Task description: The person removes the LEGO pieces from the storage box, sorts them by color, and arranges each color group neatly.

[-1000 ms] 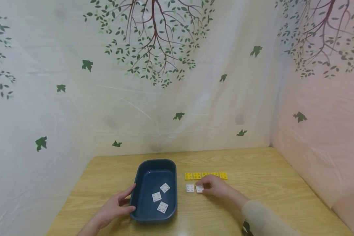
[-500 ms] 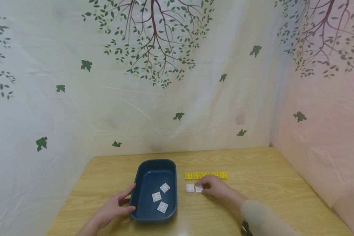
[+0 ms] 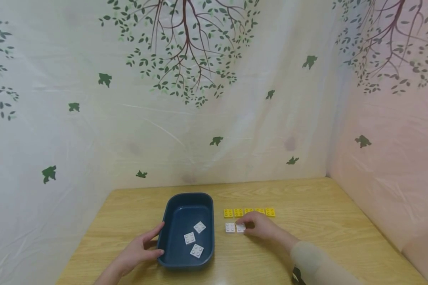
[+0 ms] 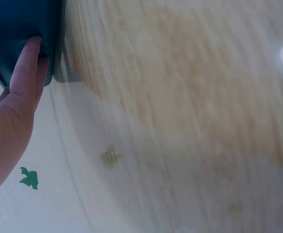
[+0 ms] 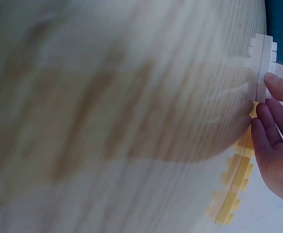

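Observation:
My left hand (image 3: 140, 247) rests at the left side of a dark blue tray (image 3: 160, 241), thumb and index finger spread along its rim. In the left wrist view, straight fingers (image 4: 27, 68) touch the tray's outer wall. Three white square toy bricks (image 3: 197, 250) lie loose inside. My right hand (image 3: 260, 226) pinches another white brick (image 3: 240, 228) between thumb and fingers, down at the table. Directly left of it sits one more white brick (image 3: 230, 227). The right wrist view shows the thumb at the side of the white bricks (image 5: 263, 58).
Behind the white bricks runs a row of several yellow bricks (image 3: 238, 212), partly covered by my right hand. The wooden table (image 3: 328, 221) meets a pale curtain (image 3: 242, 158) printed with trees at the back and sides.
The brick in my right hand has shifted very slightly left, closer to the white brick beside it. My left hand and the tray have stayed in place.

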A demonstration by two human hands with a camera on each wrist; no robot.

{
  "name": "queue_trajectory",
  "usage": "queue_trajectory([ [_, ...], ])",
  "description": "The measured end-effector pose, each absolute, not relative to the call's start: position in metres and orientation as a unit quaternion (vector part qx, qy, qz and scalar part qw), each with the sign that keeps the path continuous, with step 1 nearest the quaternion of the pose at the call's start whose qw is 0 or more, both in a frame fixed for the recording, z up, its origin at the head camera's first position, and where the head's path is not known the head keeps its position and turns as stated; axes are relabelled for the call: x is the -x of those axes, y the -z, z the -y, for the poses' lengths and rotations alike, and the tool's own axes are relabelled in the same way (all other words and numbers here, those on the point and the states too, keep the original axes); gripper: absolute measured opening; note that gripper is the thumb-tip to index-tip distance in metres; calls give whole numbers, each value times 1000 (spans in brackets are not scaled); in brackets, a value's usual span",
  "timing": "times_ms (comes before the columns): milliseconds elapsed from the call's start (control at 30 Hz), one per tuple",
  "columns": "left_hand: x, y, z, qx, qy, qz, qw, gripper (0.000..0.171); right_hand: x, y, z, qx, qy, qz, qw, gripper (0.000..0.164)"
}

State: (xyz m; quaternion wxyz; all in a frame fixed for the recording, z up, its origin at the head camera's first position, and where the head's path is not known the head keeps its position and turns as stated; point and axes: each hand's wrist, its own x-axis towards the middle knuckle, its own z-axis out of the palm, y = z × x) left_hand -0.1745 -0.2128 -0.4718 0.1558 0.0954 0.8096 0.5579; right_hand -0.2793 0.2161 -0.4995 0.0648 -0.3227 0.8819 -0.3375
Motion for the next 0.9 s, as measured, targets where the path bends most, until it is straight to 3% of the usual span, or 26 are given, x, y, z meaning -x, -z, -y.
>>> queue_trajectory([
  [300, 172, 471, 211, -106, -563, -806, 150, 82, 276, 500, -221, 336, 352, -873, 43, 31],
  [900, 170, 469, 210, -100, -561, -808, 151, 82, 277, 472, -227, 319, 361, -875, 52, 31],
])
